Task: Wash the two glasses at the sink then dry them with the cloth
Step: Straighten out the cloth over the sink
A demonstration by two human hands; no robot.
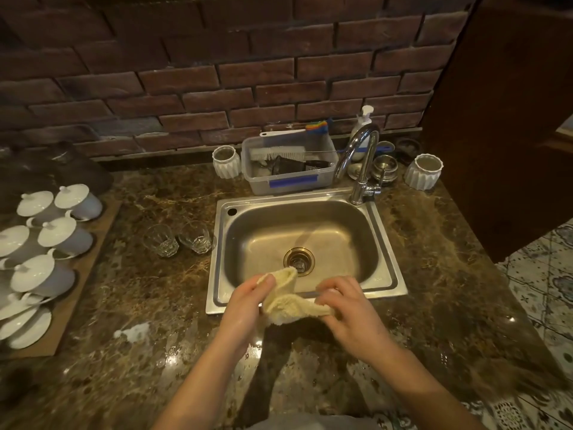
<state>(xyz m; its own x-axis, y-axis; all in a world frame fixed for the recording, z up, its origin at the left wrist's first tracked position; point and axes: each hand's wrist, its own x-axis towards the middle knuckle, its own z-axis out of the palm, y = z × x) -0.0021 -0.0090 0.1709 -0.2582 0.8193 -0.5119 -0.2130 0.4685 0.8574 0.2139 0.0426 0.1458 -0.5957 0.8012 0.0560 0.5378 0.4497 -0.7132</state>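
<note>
Glasses first: the two glasses, left glass (161, 240) and right glass (196, 236), stand side by side on the tabletop (449, 274), just left of the sink (387, 243), with neither hand touching them. In your head view, your left hand (245, 302) pinches one end of the pale yellow cloth (291, 302) and your right hand (347, 308) clutches the other, above the sink's near rim. The tap (361, 162) shows no running water. For drying, I'd advise spreading the cloth over one palm, lifting a glass by its base, and wiping inside as well as outside.
</note>
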